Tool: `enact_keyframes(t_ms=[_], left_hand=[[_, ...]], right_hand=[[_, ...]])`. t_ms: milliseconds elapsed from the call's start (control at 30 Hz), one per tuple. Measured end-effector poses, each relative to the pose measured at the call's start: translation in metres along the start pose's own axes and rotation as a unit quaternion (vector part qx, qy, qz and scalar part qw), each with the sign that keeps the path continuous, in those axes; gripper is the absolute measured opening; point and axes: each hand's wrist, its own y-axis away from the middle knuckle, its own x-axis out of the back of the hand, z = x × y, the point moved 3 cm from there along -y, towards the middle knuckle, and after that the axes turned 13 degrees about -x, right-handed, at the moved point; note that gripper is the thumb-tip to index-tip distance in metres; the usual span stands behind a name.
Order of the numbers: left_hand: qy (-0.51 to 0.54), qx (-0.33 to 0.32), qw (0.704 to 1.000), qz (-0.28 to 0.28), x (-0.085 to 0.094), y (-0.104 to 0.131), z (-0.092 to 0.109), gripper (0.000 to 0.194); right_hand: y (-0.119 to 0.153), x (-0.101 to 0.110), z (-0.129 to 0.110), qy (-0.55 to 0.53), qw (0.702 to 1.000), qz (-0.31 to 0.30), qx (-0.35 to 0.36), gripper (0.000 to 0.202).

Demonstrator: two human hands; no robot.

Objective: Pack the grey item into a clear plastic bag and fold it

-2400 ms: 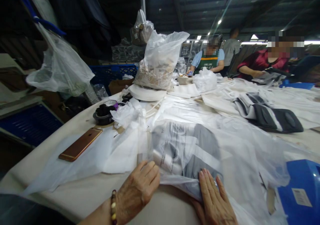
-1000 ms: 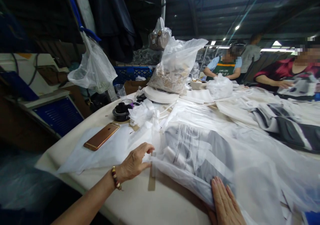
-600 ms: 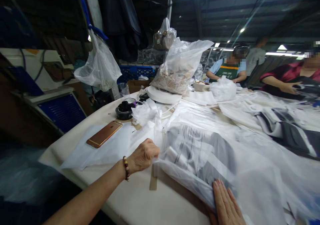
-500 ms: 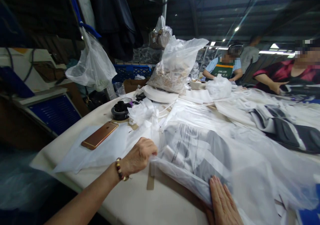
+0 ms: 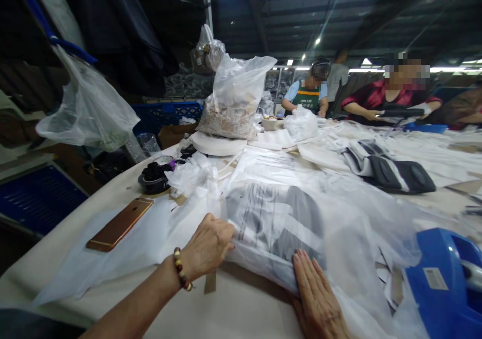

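In front of me lies a clear plastic bag (image 5: 259,223) with printed text, holding a folded grey and white item whose kind I cannot make out. My left hand (image 5: 211,243), with a beaded bracelet at the wrist, is closed on the bag's near left corner. My right hand (image 5: 316,291) rests flat on its near right part, fingers stretched out, over the grey item inside. Left of my left hand, a copper-coloured phone (image 5: 120,224) lies on a sheet of white translucent plastic (image 5: 150,243).
A blue plastic tape dispenser (image 5: 433,278) stands at the right. Black tape rolls (image 5: 154,176) lie beyond the phone. A stuffed plastic bag (image 5: 237,103) sits at the back, grey-white pieces (image 5: 395,168) to the right. Co-workers (image 5: 307,93) are across the table (image 5: 241,304).
The view has turned right, bringing the blue dispenser into sight. My left hand still grips the bag's corner, and my right hand stays flat on it.
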Motion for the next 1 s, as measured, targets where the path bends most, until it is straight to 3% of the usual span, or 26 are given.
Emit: enact_keyframes(t_ms=[133,300,600,800,1000], left_hand=[[-0.033,-0.014,0.999,-0.041,0.005,-0.005,0.019,0.018],[0.001,0.019,0.995,-0.097,0.004,-0.018,0.024,0.012],[0.029,0.032,0.993,-0.114,0.014,-0.015,0.021,0.009],[0.024,0.063,0.993,-0.094,0.023,-0.019,0.011,0.015],[0.007,0.043,0.995,-0.088,0.02,-0.019,0.021,0.004]], right_hand=[[-0.001,0.002,-0.001,0.005,1.0,0.005,-0.007,0.062],[-0.002,0.003,-0.002,-0.004,1.0,0.002,-0.018,0.063],[-0.003,0.004,-0.003,-0.012,1.0,0.002,-0.028,0.064],[-0.004,0.003,-0.002,-0.017,0.999,-0.004,-0.027,0.066],[-0.004,0.006,-0.003,-0.025,0.999,0.007,-0.03,0.069]])
